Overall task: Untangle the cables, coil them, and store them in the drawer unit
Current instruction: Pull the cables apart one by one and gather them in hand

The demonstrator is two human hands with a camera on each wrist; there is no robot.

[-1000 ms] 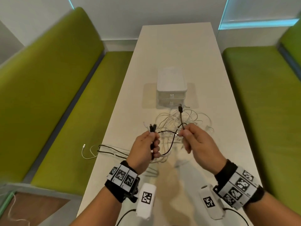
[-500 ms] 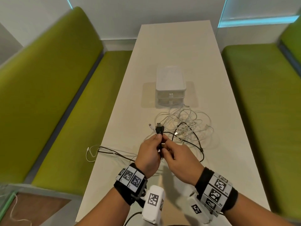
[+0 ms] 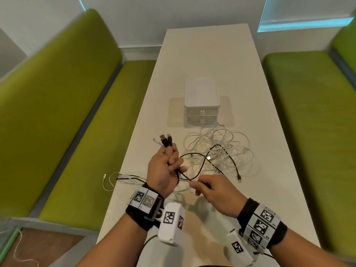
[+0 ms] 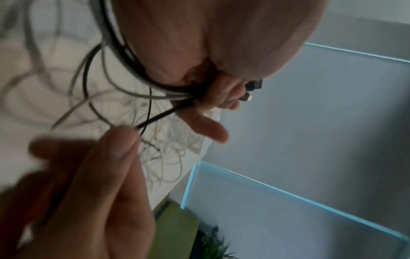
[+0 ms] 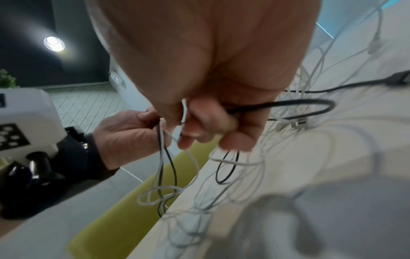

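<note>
My left hand [image 3: 167,166] grips a bundle of black and white cable ends, whose plugs [image 3: 165,140] stick up above the fist. A black cable [image 3: 200,166] runs from that fist in a loop to my right hand [image 3: 204,186], which pinches it just to the right. The same black cable [image 5: 288,103] passes through the curled right fingers in the right wrist view. A tangle of white cables [image 3: 217,147] lies on the white table [image 3: 208,54] beyond both hands. The white drawer unit [image 3: 201,103] stands behind the tangle, both drawers shut.
Green benches [image 3: 67,112] run along both sides of the table. A loop of black and white cable [image 3: 115,180] hangs over the table's left edge. A black plug end [image 3: 239,178] lies on the table to the right of my right hand.
My hands had met at the bundle half a second ago; now the right hand has drawn back toward me along the black cable while the left hand keeps the plug ends raised.
</note>
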